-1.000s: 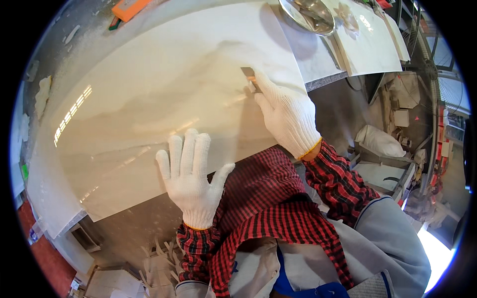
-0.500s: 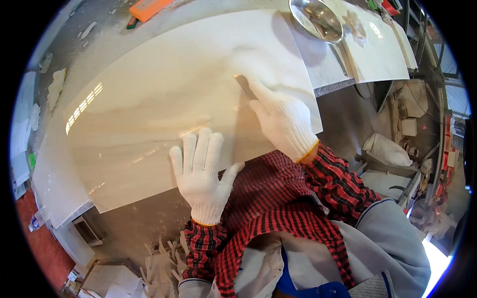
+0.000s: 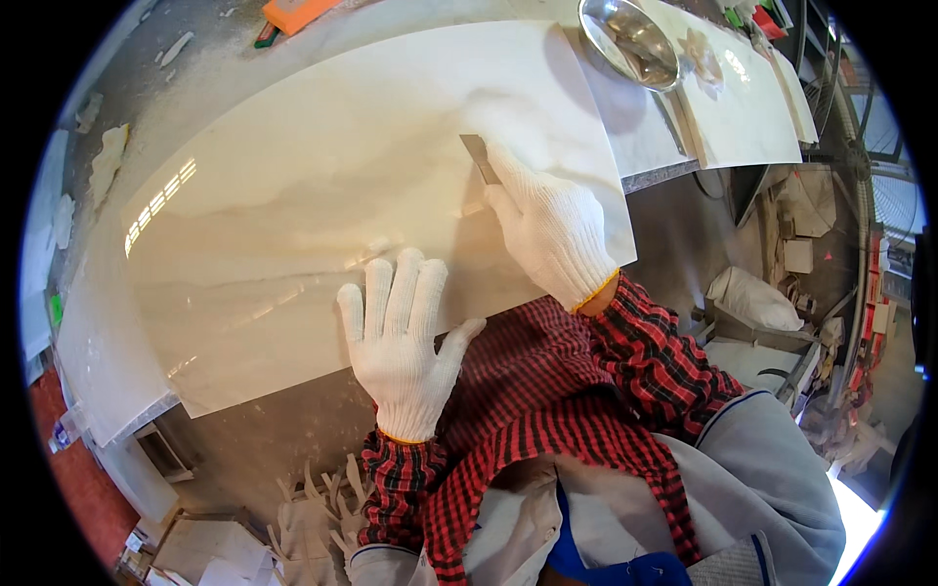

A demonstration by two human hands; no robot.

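Observation:
A large glossy cream slab (image 3: 293, 225) with faint grey veins lies flat before me, its near edge close to my body. My left hand (image 3: 399, 342), in a white knit glove, rests on the slab near that edge, fingers stretched and thumb apart, holding nothing. Farther right, my gloved right hand (image 3: 552, 220) is closed on a thin flat metal scraper blade (image 3: 479, 156). The blade stands out past the thumb side and meets or nearly meets the slab's surface. My palm hides the rest of the blade.
A shiny metal bowl (image 3: 630, 44) stands beyond the slab's far right corner, beside a crumpled clear plastic bag (image 3: 702, 61). An orange object (image 3: 298, 12) lies at the far edge. At right on the floor, a white sack (image 3: 754, 298) sits on a grey cart (image 3: 762, 356).
My right hand has shifted slightly, and the blade now shows at a different tilt, more of its face visible. The left hand has stayed almost in place on the slab.

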